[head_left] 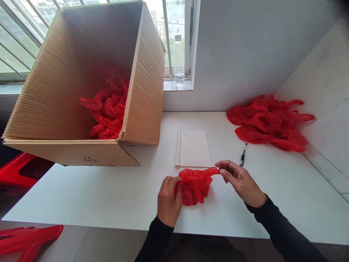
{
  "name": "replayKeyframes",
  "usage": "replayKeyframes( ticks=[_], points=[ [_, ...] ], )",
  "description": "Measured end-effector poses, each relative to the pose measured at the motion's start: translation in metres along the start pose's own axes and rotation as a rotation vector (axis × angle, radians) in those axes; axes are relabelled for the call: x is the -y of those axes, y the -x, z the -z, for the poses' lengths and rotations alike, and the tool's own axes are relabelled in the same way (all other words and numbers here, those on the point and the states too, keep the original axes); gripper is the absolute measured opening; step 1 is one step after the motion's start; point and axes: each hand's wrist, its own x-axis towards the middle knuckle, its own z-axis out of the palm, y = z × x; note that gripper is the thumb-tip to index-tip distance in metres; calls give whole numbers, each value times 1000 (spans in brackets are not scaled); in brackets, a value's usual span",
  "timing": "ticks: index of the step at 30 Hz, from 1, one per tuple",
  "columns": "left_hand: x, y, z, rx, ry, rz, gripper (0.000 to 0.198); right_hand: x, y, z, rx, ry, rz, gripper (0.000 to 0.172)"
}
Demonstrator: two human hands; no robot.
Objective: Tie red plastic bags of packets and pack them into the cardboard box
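A crumpled red plastic bag (195, 187) is between my two hands, just above or on the white table (109, 196); I cannot tell if it touches the top. My left hand (170, 198) grips its left side, fingers closed on the film. With thumb and fingers, my right hand (241, 182) pinches a thin twisted end drawn out to the right. Just behind the bag lies a white notepad (195, 148). A black pen (242, 156) rests on the table beyond my right fingers.
A large open cardboard box (144, 91) at the left holds crumpled red bags (111, 109). More red bags (269, 122) are heaped by the right wall. A water bottle (179, 62) stands on the windowsill. Red plastic stools (32, 240) stand at the lower left.
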Motion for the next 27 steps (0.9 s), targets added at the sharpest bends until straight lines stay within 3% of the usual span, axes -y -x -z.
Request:
replayKeyframes(
  ticks=[2,7,10,14,19,27],
  points=[
    [1,1,2,-13,-15,-1,23,1,-2,7,-12,-92,2,30],
    [-9,-4,-3,-3,-56,-66,44,6,-4,-9,222,-183,52,38],
    [-10,-8,-8,17,-48,-93,34,2,-2,-29,169,50,117,31],
    [-6,-11,-10,7,-8,-58,27,-9,0,-45,122,293,217,42],
    [-3,-12,-10,33,55,-20,24,-15,-1,-53,88,323,243,49],
    [-1,-14,-9,61,139,28,20,-13,-3,-55,87,325,253,39]
  ],
)
